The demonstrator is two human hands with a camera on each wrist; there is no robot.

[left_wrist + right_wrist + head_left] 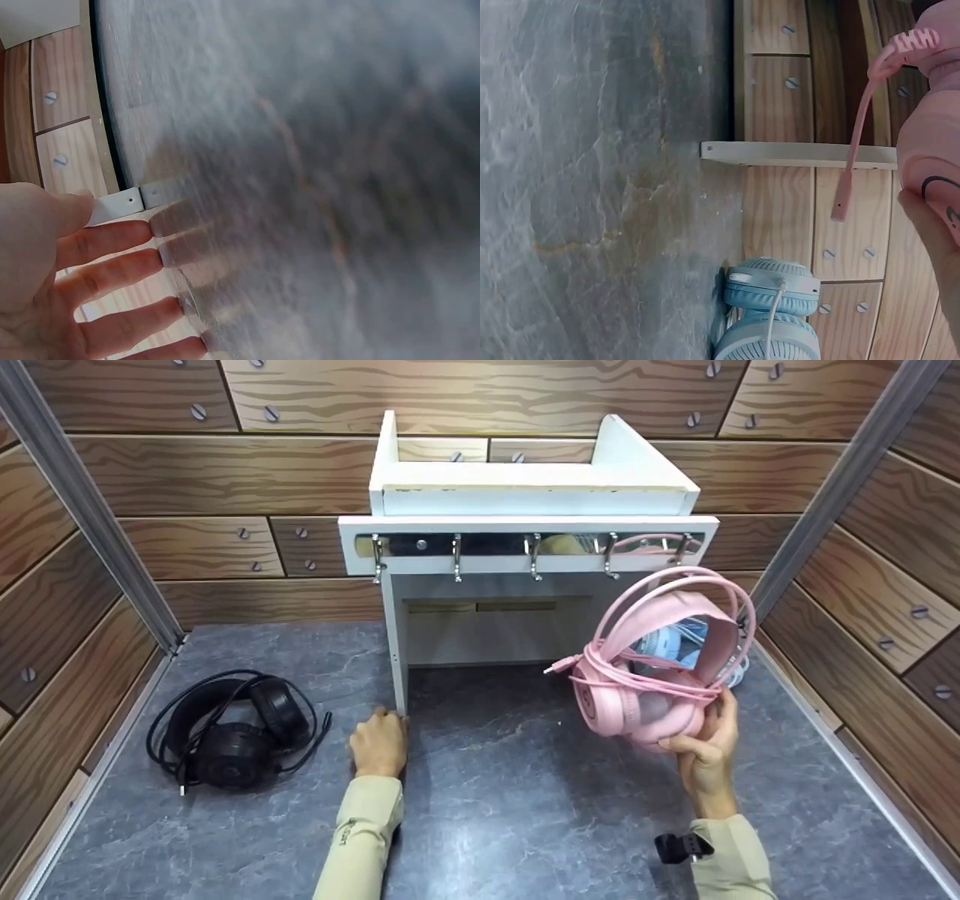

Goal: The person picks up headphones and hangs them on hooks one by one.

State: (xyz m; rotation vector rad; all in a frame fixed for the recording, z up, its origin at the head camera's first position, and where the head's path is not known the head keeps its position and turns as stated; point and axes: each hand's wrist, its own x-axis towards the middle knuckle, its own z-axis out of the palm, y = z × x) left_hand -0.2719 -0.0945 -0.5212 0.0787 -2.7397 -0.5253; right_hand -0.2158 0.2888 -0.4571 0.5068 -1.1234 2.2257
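pink headphones [611, 706] in the right hand [709, 757]

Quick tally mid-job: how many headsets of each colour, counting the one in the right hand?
Black headset: 1, on the tabletop
Pink headset: 1, in the right hand
Light blue headset: 1, partly hidden behind the pink one in the head view
Total: 3

From where I stand, this looks like a staged work area, perhaps a lab's. Behind the white rack [532, 502] rises a wall [480, 390] patterned like wooden boards with flat, printed-looking screws [198, 412]; grey metal posts [97, 510] stand in the corners to either side of the rack, and a marbled tabletop [525, 810] spreads beneath it.
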